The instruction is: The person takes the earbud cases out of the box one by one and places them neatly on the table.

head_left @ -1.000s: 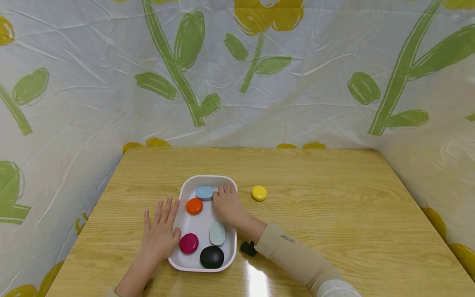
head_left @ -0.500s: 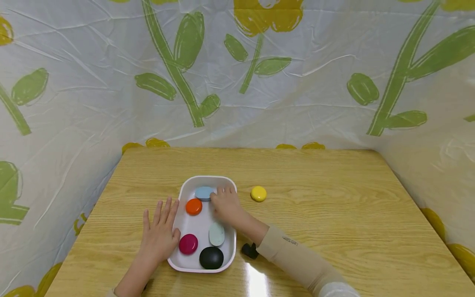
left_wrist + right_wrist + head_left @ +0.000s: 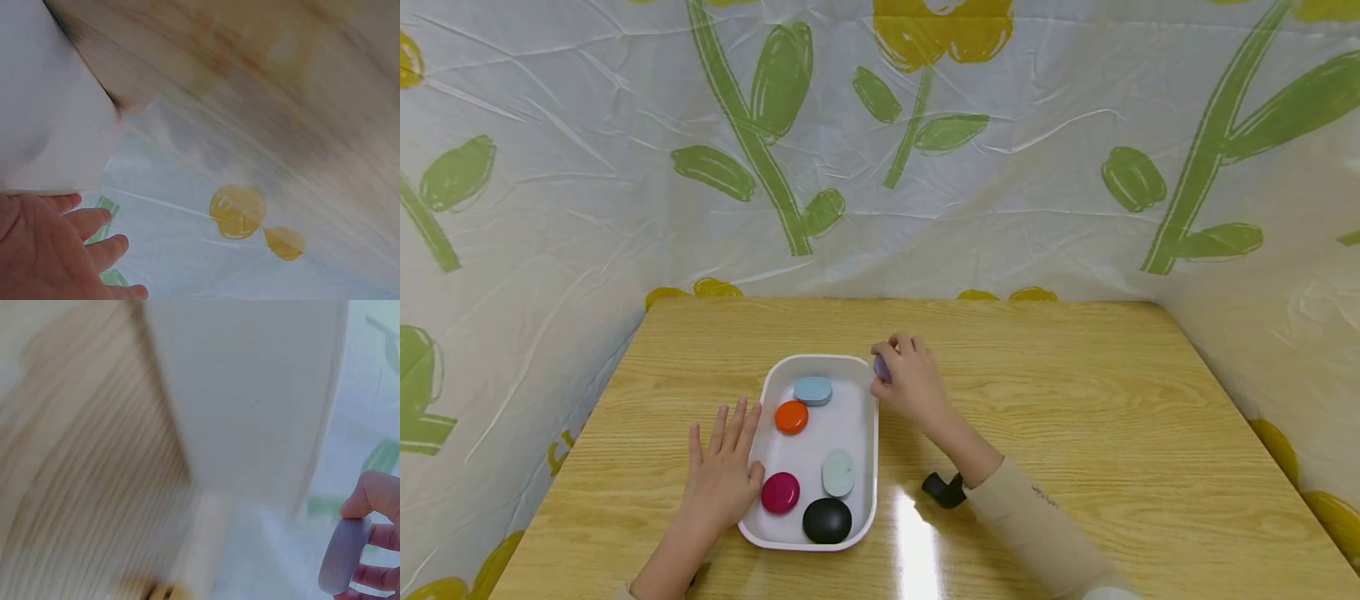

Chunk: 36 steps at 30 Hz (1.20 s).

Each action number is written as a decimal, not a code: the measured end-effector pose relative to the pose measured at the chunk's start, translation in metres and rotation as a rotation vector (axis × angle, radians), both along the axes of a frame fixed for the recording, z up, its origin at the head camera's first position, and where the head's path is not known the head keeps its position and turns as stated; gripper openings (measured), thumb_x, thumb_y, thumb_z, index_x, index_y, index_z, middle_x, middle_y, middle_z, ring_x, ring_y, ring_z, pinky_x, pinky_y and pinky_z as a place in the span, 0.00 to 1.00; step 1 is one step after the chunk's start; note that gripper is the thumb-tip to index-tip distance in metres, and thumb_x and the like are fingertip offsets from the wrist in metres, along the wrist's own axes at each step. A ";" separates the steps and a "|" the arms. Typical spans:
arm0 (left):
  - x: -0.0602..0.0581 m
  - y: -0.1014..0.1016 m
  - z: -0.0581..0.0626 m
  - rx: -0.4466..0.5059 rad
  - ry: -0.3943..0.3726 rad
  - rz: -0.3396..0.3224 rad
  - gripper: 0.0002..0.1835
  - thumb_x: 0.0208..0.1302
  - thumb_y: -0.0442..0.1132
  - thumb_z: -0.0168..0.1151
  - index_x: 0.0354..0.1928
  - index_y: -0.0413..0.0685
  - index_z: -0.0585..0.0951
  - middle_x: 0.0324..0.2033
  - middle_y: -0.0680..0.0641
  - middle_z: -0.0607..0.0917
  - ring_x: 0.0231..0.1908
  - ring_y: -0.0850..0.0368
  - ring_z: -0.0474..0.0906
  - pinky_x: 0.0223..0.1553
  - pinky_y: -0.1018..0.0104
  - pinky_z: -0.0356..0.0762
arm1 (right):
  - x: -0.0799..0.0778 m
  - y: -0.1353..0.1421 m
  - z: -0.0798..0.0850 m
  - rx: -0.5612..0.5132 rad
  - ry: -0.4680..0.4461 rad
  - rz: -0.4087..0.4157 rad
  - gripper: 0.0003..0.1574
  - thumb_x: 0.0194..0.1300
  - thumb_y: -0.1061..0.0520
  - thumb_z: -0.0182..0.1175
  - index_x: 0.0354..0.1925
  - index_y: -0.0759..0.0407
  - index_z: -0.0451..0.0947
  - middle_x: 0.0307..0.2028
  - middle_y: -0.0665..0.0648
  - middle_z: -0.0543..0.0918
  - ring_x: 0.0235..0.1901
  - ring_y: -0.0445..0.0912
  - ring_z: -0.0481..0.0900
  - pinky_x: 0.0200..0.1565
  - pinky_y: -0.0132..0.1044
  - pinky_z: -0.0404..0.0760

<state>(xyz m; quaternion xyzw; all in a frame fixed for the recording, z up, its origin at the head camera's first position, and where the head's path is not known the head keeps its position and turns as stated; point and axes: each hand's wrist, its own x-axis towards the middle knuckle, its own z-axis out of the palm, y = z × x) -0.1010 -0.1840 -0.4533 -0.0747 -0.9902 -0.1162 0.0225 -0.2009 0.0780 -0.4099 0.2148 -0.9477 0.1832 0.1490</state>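
Observation:
My right hand (image 3: 913,383) pinches a purple pebble (image 3: 345,556) between thumb and fingers, just past the right rim of the white tray (image 3: 876,450). My left hand (image 3: 722,471) lies with straight fingers spread against the tray's left side; the left wrist view shows its fingers (image 3: 103,250) by the tray wall. Inside the tray are a light blue pebble (image 3: 812,391) and an orange pebble (image 3: 792,417) toward the back. A magenta pebble (image 3: 780,493), a pale mint pebble (image 3: 838,474) and a black pebble (image 3: 827,521) lie nearer the front.
The tray stands on a wooden table (image 3: 1075,400), left of its middle. In the right wrist view, part of a yellow pebble (image 3: 167,592) shows at the bottom edge; the hand covers it in the head view. A flower-printed sheet (image 3: 1030,192) hangs behind and at the sides.
My right hand has lifted the purple pebble out of the tray's back right and carried it right, over the rim. It now hides the yellow pebble from the head view. The left hand keeps its place.

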 end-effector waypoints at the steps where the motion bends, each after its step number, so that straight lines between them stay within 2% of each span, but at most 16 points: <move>1: 0.000 0.000 0.000 0.001 -0.001 0.000 0.36 0.58 0.40 0.50 0.70 0.44 0.53 0.69 0.40 0.51 0.68 0.38 0.40 0.63 0.40 0.24 | -0.001 0.006 -0.001 -0.015 -0.001 -0.014 0.21 0.47 0.58 0.64 0.44 0.58 0.77 0.43 0.62 0.73 0.41 0.57 0.70 0.42 0.50 0.72; 6: 0.001 0.000 0.001 0.005 0.000 0.001 0.36 0.58 0.39 0.50 0.70 0.44 0.53 0.69 0.40 0.51 0.68 0.38 0.40 0.63 0.40 0.25 | -0.006 0.037 -0.007 -0.022 -0.069 -0.109 0.23 0.48 0.57 0.66 0.45 0.59 0.76 0.45 0.64 0.71 0.43 0.59 0.68 0.43 0.53 0.69; 14: 0.000 0.000 0.001 0.008 -0.003 0.003 0.36 0.58 0.40 0.49 0.70 0.44 0.53 0.69 0.40 0.51 0.68 0.38 0.40 0.63 0.40 0.25 | -0.008 0.075 -0.023 0.080 -0.174 -0.209 0.22 0.51 0.56 0.64 0.45 0.61 0.74 0.44 0.66 0.70 0.44 0.63 0.66 0.40 0.57 0.69; 19: 0.000 0.000 0.001 0.006 0.000 0.002 0.36 0.58 0.40 0.49 0.70 0.45 0.53 0.69 0.40 0.51 0.68 0.38 0.40 0.63 0.40 0.24 | -0.006 0.088 -0.032 0.125 -0.236 -0.224 0.23 0.52 0.55 0.66 0.45 0.63 0.72 0.42 0.67 0.68 0.43 0.63 0.66 0.41 0.60 0.68; 25: 0.000 0.000 0.001 0.010 -0.002 0.000 0.36 0.59 0.40 0.49 0.70 0.45 0.53 0.69 0.40 0.51 0.68 0.38 0.40 0.63 0.41 0.23 | -0.006 0.095 -0.036 0.135 -0.351 -0.236 0.22 0.54 0.56 0.64 0.46 0.63 0.71 0.42 0.67 0.67 0.42 0.62 0.63 0.41 0.59 0.66; 33: 0.000 0.000 0.000 0.002 0.005 0.002 0.36 0.58 0.40 0.49 0.70 0.45 0.53 0.69 0.40 0.52 0.68 0.38 0.40 0.63 0.40 0.25 | -0.007 0.099 -0.043 0.164 -0.416 -0.233 0.23 0.55 0.55 0.64 0.46 0.62 0.70 0.43 0.67 0.67 0.46 0.65 0.63 0.41 0.59 0.66; 36: 0.000 -0.001 0.000 0.010 0.012 0.001 0.36 0.58 0.39 0.49 0.69 0.44 0.54 0.69 0.40 0.52 0.68 0.39 0.41 0.63 0.40 0.26 | -0.007 0.100 -0.044 0.172 -0.422 -0.232 0.20 0.55 0.56 0.63 0.45 0.61 0.71 0.44 0.67 0.67 0.46 0.64 0.63 0.41 0.59 0.66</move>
